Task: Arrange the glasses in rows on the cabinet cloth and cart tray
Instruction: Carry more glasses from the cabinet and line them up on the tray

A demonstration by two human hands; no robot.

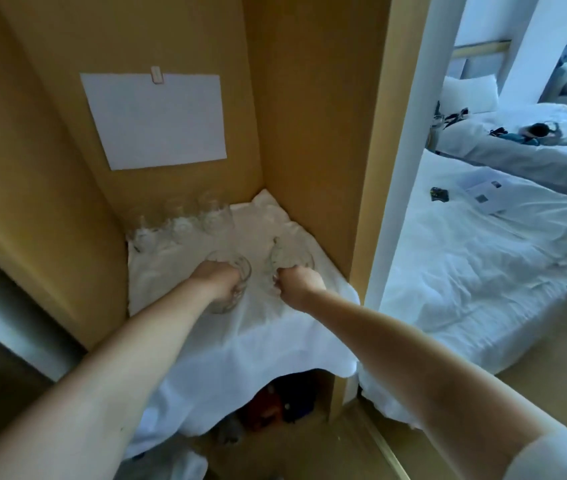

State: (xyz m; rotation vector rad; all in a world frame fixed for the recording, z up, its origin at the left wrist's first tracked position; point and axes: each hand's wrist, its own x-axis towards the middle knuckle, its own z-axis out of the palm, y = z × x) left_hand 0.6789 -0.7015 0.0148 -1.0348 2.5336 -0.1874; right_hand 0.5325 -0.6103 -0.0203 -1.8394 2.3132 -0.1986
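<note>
A white cloth [268, 327] covers the cabinet shelf and hangs over its front edge. Three clear glasses [185, 220] stand in a row along the back left of the cloth. My left hand [221, 277] is closed around a clear glass [240, 271] at the middle of the cloth. Beside it, my right hand [297, 282] grips a second clear glass [289, 259] toward the right. Both held glasses sit low on or just above the cloth; contact cannot be told.
The cabinet's wooden walls [310, 133] close in the shelf on the left, back and right. A white sheet of paper [157, 119] is clipped to the back wall. Dark items [275, 403] lie below the shelf. Two white beds [483, 254] stand to the right.
</note>
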